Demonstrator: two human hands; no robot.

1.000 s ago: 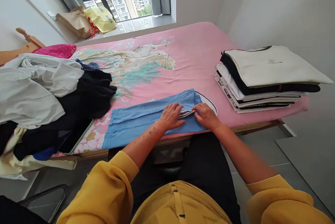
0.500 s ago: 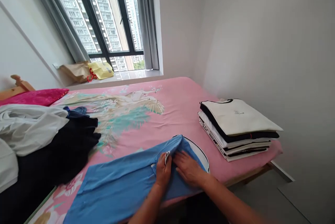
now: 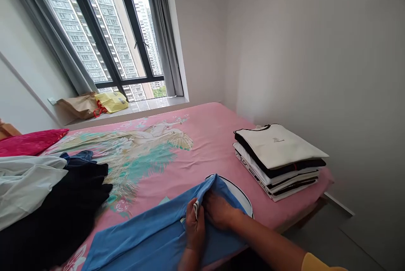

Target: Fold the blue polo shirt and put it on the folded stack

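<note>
A light blue garment (image 3: 148,237) lies flat on the pink bed sheet (image 3: 202,148) near the front edge. My left hand (image 3: 193,228) pinches a striped white edge of the garment between thumb and fingers. My right hand (image 3: 218,211) lies beside it, fingers curled into the blue cloth near the collar end. The two hands touch each other over the fold. A white panel with a black rim (image 3: 237,191) shows under the blue cloth to the right.
A stack of folded shirts (image 3: 278,159) sits at the bed's right corner beside the wall. A heap of white and black clothes (image 3: 47,195) covers the left side, with a magenta pillow (image 3: 28,142) behind. Paper and yellow bags (image 3: 95,103) rest on the window sill.
The view has tilted upward, showing the window and wall. Both hands drew closer together on the blue garment, and my left hand now pinches up the striped edge.
</note>
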